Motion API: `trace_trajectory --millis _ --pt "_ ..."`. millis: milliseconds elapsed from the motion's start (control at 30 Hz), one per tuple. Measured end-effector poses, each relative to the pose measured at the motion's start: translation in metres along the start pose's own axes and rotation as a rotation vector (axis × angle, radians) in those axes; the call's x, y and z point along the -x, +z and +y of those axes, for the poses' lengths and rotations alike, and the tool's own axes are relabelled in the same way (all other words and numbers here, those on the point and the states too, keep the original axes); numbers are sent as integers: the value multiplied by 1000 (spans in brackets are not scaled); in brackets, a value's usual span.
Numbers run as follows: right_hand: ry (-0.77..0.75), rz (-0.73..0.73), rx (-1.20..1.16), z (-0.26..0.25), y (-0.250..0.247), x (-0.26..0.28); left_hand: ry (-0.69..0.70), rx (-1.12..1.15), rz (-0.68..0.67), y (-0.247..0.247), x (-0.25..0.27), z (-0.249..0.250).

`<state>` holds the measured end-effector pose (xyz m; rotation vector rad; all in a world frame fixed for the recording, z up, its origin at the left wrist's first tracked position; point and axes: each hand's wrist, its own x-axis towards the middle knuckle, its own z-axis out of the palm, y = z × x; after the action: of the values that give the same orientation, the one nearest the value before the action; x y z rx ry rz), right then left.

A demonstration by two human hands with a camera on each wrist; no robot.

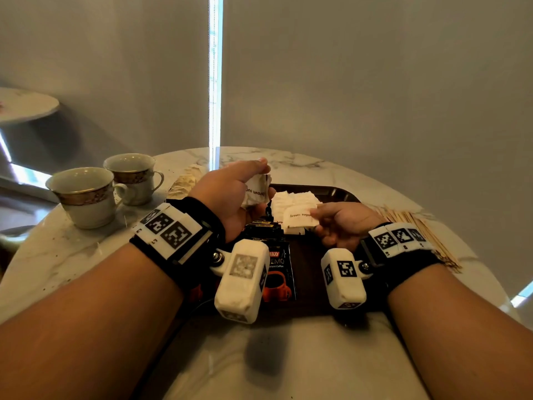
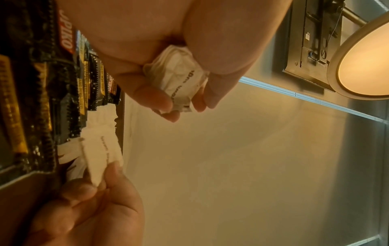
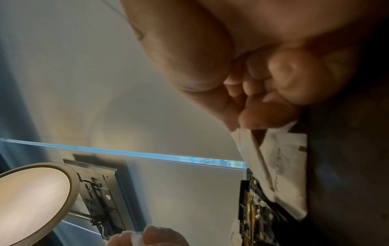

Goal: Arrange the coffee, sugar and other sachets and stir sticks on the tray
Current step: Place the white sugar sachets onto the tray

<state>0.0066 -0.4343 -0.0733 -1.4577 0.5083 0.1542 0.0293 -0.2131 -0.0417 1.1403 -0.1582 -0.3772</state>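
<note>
Laying brown sugar sachets on the tray [image 1: 343, 194]

My left hand [image 1: 230, 194] clutches a sachet bundle [image 1: 256, 189]; my right hand [image 1: 343, 223] pinches one light, crumple-prone sachet [image 1: 300, 219] by its three-o'clock edge.

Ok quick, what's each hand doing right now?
Left hand: closed, gripping a bunch of brown sugar sachets.
Right hand: closed, pinching one brown sugar sachet over the tray.

Dark tray [image 1: 343, 194] sits mid-table. Black coffee sachets [image 1: 278, 272] overlap in a row down its left half, white brown-sugar sachets [image 1: 291, 203] fanned toward its far edge. Stir sticks [image 1: 418, 229] lie piled off the tray's right edge, tan sachets [image 1: 184, 181] off its far-left corner.
</note>
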Motion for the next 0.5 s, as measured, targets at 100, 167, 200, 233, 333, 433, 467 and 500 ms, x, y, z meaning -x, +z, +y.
trace_trajectory --millis 100,167,200,233,333,433,467,500 --pt "-7 11 -15 0 1 0 -3 6 -3 0 0 0" --pt "-11 8 -1 -1 2 3 -3 4 -6 1 0 0" --pt "-12 5 15 -1 3 4 -4 5 -6 1 1 1" --pt "-13 1 35 -1 3 5 -3 6 -7 1 1 1" --pt "-12 -12 76 -2 4 6 0 9 -7 1 2 1" --pt "-21 -21 109 -2 6 6 -2 9 -10 1 1 1" --pt "-24 -22 122 -2 6 6 -3 7 -11 1 1 2" --pt "-28 -26 131 -2 6 6 -5 6 -14 1 2 2"
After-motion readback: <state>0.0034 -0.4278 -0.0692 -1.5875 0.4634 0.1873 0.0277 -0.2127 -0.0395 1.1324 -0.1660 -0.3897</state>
